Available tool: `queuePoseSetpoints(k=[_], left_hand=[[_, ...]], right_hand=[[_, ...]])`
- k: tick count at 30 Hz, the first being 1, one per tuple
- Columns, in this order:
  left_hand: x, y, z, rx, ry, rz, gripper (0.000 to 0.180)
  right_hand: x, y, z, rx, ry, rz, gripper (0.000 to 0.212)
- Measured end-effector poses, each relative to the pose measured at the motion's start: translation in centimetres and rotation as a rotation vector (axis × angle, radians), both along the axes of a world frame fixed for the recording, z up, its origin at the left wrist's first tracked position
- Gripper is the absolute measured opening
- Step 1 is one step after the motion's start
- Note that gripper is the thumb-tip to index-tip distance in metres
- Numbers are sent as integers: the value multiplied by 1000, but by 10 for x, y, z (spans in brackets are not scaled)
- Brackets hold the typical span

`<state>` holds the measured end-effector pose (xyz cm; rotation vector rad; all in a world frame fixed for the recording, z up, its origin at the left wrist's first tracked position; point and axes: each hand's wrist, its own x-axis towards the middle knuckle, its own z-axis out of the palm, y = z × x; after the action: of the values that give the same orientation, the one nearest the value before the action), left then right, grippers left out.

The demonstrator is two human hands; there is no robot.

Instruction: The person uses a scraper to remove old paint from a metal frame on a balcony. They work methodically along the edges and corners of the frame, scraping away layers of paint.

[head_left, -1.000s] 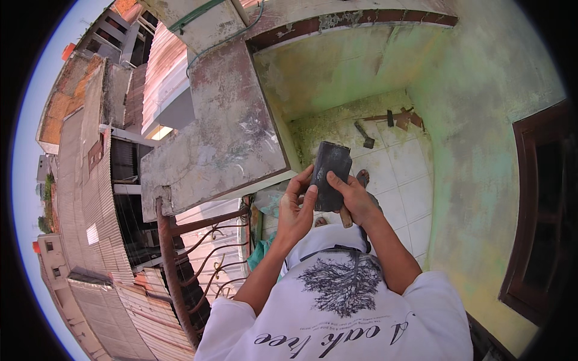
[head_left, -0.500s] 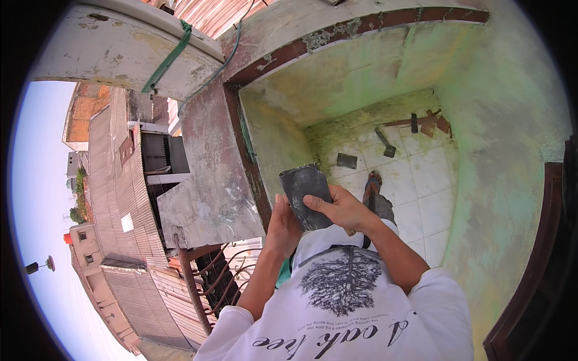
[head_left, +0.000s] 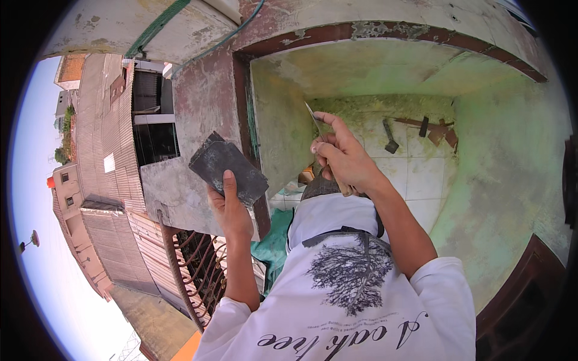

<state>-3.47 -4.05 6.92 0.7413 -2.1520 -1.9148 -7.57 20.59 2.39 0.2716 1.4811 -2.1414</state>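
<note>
My left hand grips a dark grey, flat rectangular slab with pale smudges, its thumb across the face. A second dark edge shows along the slab's upper left side, so there may be more than one piece. To the right, apart from the slab, my right hand is closed on a knife. The thin pointed blade rises past my fingers, and the light brown handle end sticks out below the palm. Much of the knife is hidden by the fingers.
On the white tiled floor lie a dark hammer-shaped piece and some reddish-brown flat pieces. A greenish stained wall stands at right. Left are a rusty curved railing and teal sheeting.
My hands have come apart. The left has carried the slab left and tilted it; the right has let go of the slab and risen, and the knife blade now shows.
</note>
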Motion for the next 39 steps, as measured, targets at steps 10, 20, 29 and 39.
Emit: queuePoseSetpoints(k=[10, 20, 29, 39], left_hand=[[-174, -71, -1, -1213, 189, -317, 51], [-182, -77, -51, -1358, 176, -274, 48], [-184, -89, -48, -1315, 201, -333, 50], [-182, -87, -48, -1293, 107, -276, 52]], right_hand=[[-79, -114, -38, -11, 86, 20, 46], [-127, -139, -65, 152, 271, -265, 38], [-176, -111, -63, 84, 93, -283, 40], [-154, -33, -48, 181, 66, 21, 46]])
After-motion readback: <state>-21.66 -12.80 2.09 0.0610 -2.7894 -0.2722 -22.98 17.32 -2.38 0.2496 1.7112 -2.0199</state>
